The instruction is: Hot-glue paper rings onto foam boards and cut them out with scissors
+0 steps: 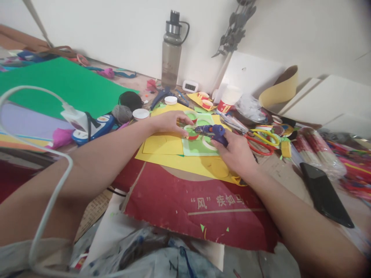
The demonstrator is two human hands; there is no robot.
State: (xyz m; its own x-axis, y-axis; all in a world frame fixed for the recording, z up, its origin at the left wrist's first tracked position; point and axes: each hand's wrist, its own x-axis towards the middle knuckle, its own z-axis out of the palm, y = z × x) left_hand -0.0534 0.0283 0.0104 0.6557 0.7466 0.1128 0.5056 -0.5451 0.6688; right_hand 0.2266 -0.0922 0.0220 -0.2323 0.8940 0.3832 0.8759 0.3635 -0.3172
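Observation:
My right hand (239,152) is closed round the handle of a dark blue hot glue gun (216,133). The gun's nozzle points left, toward a red-and-white ring (193,137) that looks cut from a paper cup. My left hand (171,122) has its thumb and fingers bent at the edge of that ring, seemingly holding it in place. The ring stands on a light green card (199,148), with a second ring (191,116) behind it and a whitish ring (208,143) partly behind my right hand. Yellow paper sheets (162,144) lie underneath.
Red cardboard (191,208) covers the near edge. Scissors with red and yellow handles (261,143) and a phone (326,195) lie right. Behind stand a water bottle (171,58), a small timer (190,86) and paper cups (228,99). A white cable (55,197) loops over my left arm.

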